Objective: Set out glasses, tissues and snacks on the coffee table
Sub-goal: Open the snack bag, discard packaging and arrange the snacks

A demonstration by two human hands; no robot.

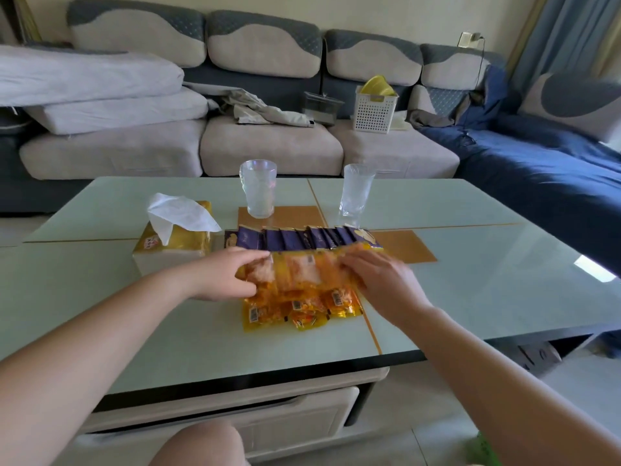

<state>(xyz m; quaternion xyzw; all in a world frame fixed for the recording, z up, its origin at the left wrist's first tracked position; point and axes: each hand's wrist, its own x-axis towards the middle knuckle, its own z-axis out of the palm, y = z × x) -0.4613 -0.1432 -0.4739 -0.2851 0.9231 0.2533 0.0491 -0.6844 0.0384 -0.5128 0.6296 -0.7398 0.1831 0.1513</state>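
While both hands [221,274] grip, orange snack packets [299,274] between

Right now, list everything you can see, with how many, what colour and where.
glasses: two, clear, far side of table
tissue pack: one, yellow, white tissue sticking out, table left
purple snack packets: one row, beyond the orange ones
orange snack packets: several, table centre, two rows
coffee table: one, pale green glass top
white basket: one, on sofa, yellow items inside
sofa: grey, behind table
left hand: holding orange row's left end
right hand: holding its right end
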